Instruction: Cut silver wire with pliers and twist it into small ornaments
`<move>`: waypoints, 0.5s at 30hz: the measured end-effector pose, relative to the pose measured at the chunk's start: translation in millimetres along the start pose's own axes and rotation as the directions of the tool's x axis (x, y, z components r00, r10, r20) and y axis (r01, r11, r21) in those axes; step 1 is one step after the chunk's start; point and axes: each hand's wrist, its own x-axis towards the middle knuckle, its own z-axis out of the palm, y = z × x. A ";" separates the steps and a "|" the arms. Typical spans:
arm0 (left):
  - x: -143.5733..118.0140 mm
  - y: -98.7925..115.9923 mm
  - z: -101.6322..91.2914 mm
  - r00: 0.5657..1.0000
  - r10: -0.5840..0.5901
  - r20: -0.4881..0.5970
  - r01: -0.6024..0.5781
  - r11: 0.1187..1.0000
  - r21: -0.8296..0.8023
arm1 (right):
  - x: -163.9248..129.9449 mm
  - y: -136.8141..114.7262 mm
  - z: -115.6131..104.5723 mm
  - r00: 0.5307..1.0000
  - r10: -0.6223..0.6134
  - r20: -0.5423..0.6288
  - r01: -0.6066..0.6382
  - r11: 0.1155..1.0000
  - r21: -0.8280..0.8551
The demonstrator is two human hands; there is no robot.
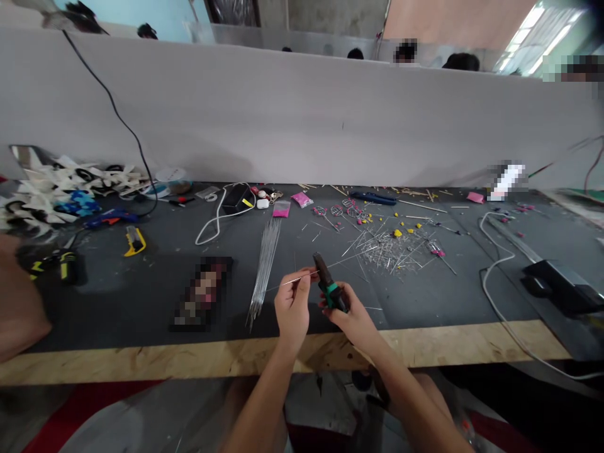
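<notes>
Over the table (127, 289), our left hand (292, 311) pinches a thin wire (290, 280) in its fingers; our right hand (355, 314) wraps its fingers around pliers (329, 284), whose jaws apparently touch the wire.

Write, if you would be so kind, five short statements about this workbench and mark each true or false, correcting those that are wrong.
1. The right hand holds pliers with green on the handles. True.
2. The left hand holds nothing. False: it pinches a thin wire between thumb and fingers.
3. The yellow utility knife lies to the left of the long wire bundle. True.
4. The scattered heap of short wire pieces lies to the left of the bundle. False: it lies to the right of it.
5. A pink packet lies at the far end of the bundle. True.
</notes>
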 end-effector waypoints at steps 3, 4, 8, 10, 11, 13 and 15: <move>-0.3 0.7 3.0 1.000 -0.001 -0.005 0.001 1.000 -0.007 | -2.6 -2.1 0.8 0.999 0.020 -0.034 -0.021 1.000 -0.023; -0.4 0.9 3.9 1.000 -0.002 -0.006 0.002 1.000 -0.006 | -3.6 -2.8 1.1 0.998 0.018 -0.055 -0.019 1.000 -0.013; -0.7 -0.4 6.1 1.000 0.010 -0.005 -0.009 1.000 0.017 | -6.2 -3.9 0.8 0.998 -0.001 -0.067 0.001 1.000 -0.002; -0.6 -1.8 6.4 1.000 0.016 -0.012 -0.016 0.999 0.032 | -6.1 -3.1 -0.7 0.999 0.001 -0.045 -0.001 1.000 0.009; -0.5 -2.3 6.5 1.000 0.017 -0.018 -0.016 0.999 0.037 | -5.7 -2.6 -1.7 0.999 0.012 -0.031 -0.012 1.000 0.019; -0.2 -2.6 6.5 0.999 0.014 -0.030 -0.013 0.999 0.044 | -4.1 -1.0 -3.7 0.999 0.043 -0.003 -0.043 0.999 0.008; 0.8 -1.8 6.4 0.999 0.010 -0.032 -0.008 0.999 0.053 | -1.6 0.8 -4.6 0.998 0.062 0.016 -0.061 0.996 -0.061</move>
